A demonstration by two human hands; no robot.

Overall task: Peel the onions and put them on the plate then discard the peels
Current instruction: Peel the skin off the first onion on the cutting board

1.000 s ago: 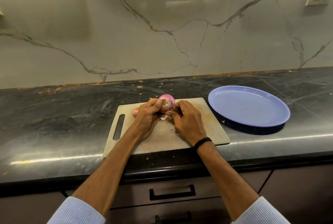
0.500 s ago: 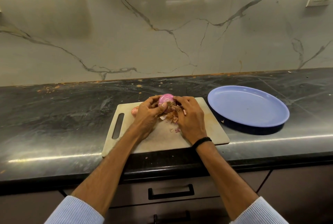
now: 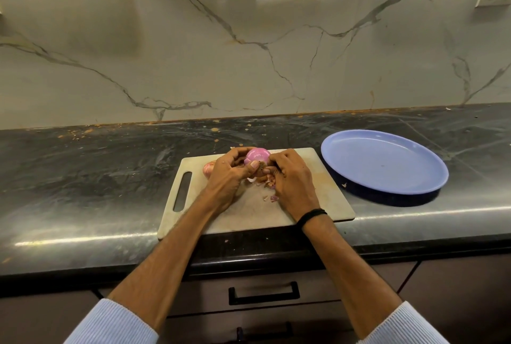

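On the dark desk (image 3: pixel 83 177), above the cutting board (image 3: pixel 249 213), the left hand (image 3: pixel 226 175) grips a pink onion (image 3: pixel 257 155), likely firm and slick. The right hand (image 3: pixel 293 177) pinches its papery skin (image 3: pixel 262 169), best torn from the root end.

Counter (image 3: pixel 83 177) left of cutting board (image 3: pixel 326 194) bare; plate (image 3: pixel 387 191) just beside board's right edge blocks that side

My hands (image 3: pixel 226 177) (image 3: pixel 293 180): two
Onions: two, pink onion (image 3: pixel 257 156), second onion (image 3: pixel 208 169)
Plate (image 3: pixel 384 164): one
Cutting board (image 3: pixel 249 213): one
Peel scraps (image 3: pixel 269 180): several
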